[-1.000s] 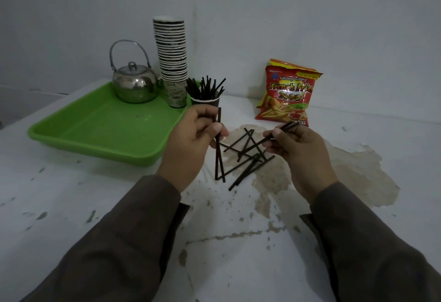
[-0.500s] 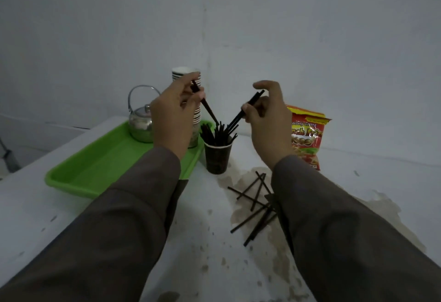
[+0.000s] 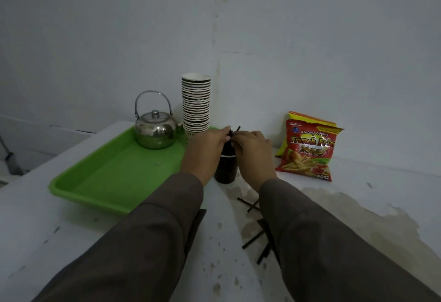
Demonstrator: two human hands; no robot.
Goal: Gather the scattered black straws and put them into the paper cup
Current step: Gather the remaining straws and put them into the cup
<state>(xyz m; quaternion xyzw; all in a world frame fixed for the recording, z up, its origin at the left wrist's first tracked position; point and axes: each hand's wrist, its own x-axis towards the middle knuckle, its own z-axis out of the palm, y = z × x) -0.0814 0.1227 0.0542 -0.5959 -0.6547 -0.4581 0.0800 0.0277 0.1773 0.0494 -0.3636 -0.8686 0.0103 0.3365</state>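
Note:
A dark paper cup [image 3: 226, 169] stands on the white table between my two hands. My left hand [image 3: 205, 152] and my right hand [image 3: 253, 152] meet over its mouth, fingers pinched on black straws; only a few straw tips [image 3: 235, 131] poke up between the fingers. The rest of the cup's straws are hidden by my hands. Several loose black straws [image 3: 254, 239] lie on the stained table nearer to me, partly under my right sleeve.
A green tray [image 3: 107, 182] sits left of the cup, holding a steel kettle [image 3: 155, 130] and a tall stack of paper cups [image 3: 196, 103]. A red snack bag [image 3: 309, 149] leans on the wall to the right. The wall is close behind.
Both hands have come down from above the cup and closed together over its mouth, lowering their straws into it. The view has tilted up.

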